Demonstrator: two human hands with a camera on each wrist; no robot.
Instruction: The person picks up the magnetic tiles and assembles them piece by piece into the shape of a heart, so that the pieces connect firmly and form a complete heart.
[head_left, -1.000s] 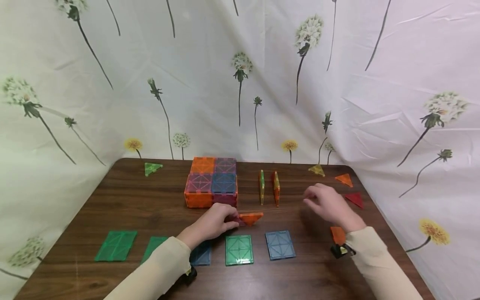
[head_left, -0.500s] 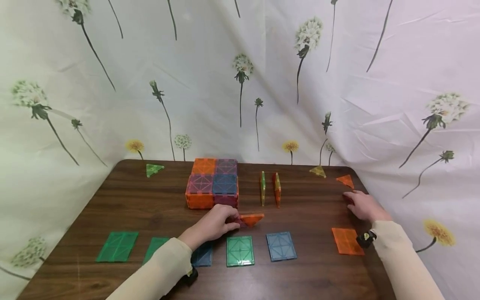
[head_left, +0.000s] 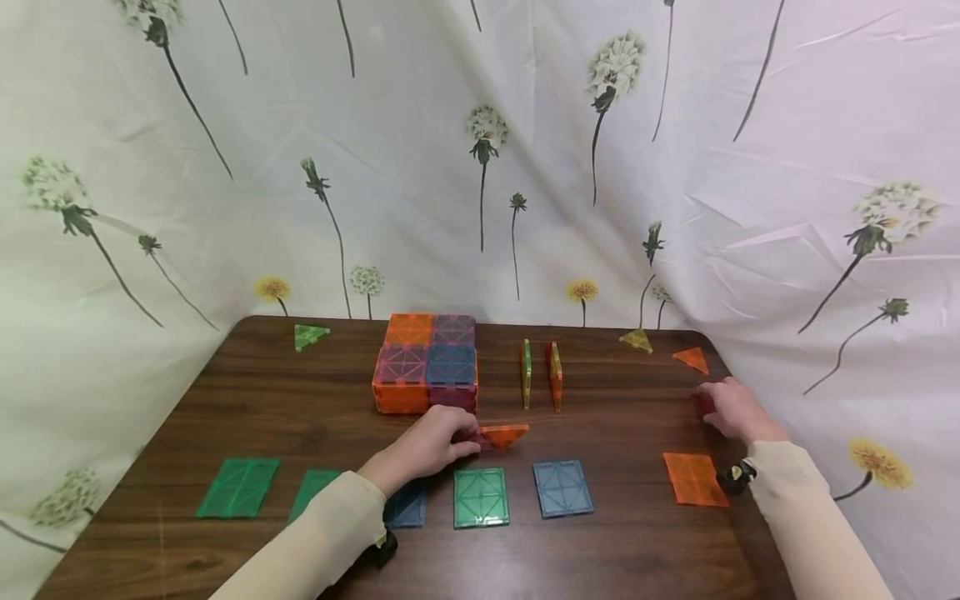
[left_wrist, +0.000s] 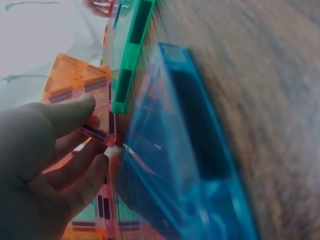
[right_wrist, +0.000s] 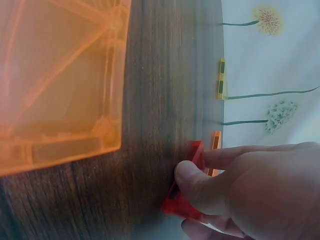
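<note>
The pink tile (left_wrist: 103,111) is pinched narrowly between the thumb and fingers of my left hand (head_left: 423,446), just in front of the tile box (head_left: 426,364) at the box's right corner (my fingers cover part of the tile). An orange triangle (head_left: 504,435) touches its right end. Right of the box, a green-edged panel (head_left: 526,374) and an orange-and-yellow panel (head_left: 556,377) stand upright, apart. A blue-grey square (head_left: 562,489) lies right of the box and nearer me; an orange square (head_left: 693,479) lies farther right. Rightmost, well apart from the box, my right hand (head_left: 737,410) nips a red tile (right_wrist: 180,204) between thumb and fingers.
</note>
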